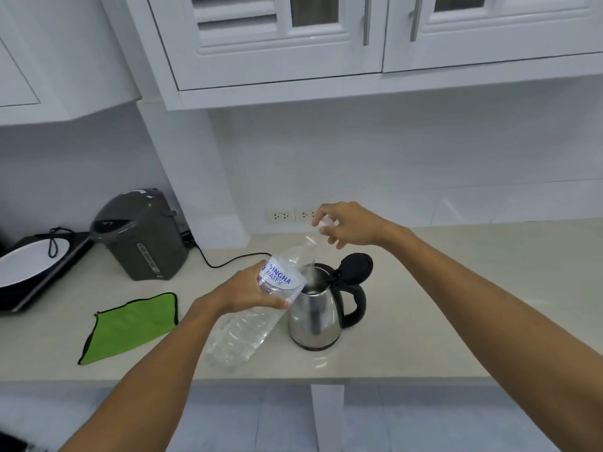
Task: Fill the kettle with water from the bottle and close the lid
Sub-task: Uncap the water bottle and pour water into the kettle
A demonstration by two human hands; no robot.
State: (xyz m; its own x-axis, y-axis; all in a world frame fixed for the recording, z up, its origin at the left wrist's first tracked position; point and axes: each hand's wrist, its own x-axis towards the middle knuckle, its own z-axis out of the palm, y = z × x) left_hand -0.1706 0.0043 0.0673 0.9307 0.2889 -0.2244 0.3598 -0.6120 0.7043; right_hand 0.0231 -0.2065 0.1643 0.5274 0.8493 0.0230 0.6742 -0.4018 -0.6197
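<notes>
A steel kettle [315, 318] with a black handle stands on the beige counter [456, 305], its black lid [355, 267] flipped up and open. My left hand [251, 290] grips a clear plastic water bottle [248, 324] around its white and blue label, tilted with the neck [310, 243] up over the kettle's mouth. My right hand [346, 223] hovers just above the bottle neck, pinching a small white cap [324, 223] between its fingers. Water fills the bottle's lower part.
A grey electric hot-water pot [140, 236] stands at the back left with its black cord [228, 261] trailing across the counter. A green cloth [130, 326] lies left of the bottle. A black and white appliance [29, 269] sits far left. Wall sockets [290, 215] are behind.
</notes>
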